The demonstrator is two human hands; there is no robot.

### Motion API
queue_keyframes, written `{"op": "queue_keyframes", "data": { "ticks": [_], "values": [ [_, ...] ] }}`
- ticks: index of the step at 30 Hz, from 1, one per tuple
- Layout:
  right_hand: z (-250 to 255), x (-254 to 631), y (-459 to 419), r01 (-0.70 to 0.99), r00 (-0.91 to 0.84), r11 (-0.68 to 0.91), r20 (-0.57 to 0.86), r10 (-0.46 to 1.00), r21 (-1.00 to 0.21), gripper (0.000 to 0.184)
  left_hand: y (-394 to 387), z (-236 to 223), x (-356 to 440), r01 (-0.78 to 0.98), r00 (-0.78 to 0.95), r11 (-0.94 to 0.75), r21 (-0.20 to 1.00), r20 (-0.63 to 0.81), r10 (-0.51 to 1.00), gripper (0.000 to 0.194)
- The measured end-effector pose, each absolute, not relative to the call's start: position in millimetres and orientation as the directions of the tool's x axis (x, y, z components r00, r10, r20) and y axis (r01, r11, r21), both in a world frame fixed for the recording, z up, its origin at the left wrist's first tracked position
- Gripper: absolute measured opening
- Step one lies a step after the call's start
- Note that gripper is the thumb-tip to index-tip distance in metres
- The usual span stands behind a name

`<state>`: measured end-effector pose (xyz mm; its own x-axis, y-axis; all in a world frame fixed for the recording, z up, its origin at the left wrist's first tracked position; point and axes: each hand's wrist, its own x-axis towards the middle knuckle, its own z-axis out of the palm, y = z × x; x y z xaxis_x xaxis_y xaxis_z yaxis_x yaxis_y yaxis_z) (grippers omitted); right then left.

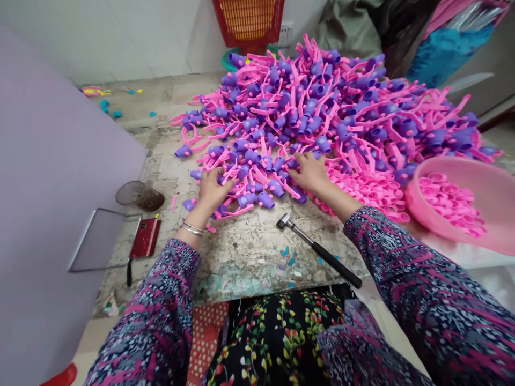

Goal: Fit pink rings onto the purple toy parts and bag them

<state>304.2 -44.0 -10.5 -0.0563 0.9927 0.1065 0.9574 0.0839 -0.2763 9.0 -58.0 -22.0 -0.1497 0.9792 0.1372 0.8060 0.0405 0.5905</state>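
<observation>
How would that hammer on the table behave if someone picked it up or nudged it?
The hammer would probably feel head-heavy, since its head looks like metal. Its black grip looks rubbery, so it likely wouldn't be slippery. Nudged, it might swivel rather than roll far, because the head sits crosswise to the shaft.

pieces [314, 124] purple and pink; sleeves [422, 284] navy, pink-streaked; basin [499, 201] pink

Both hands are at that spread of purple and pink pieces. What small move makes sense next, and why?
Perhaps draw the left hand toward the right hand, gathering the pieces between them: many lie loosely there, with a hand at either side. The hammer lies nearer the body, so it shouldn't get in the way.
</observation>
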Motion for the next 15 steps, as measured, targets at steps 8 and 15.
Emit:
{"op": "queue_keyframes", "data": {
  "ticks": [8,15],
  "values": [
    [10,313,-94,0.861,-0.258,0.298,0.151,0.954,-0.413,0.057,-96,-11,-8,0.889,0.017,-0.060,0.455,0.098,0.995,0.073],
    [-21,351,-220,0.863,-0.267,0.339,0.231,0.935,-0.374,0.033,-165,-26,-2,0.934,-0.026,-0.131,0.331,0.431,0.902,0.059]
  ]
}}
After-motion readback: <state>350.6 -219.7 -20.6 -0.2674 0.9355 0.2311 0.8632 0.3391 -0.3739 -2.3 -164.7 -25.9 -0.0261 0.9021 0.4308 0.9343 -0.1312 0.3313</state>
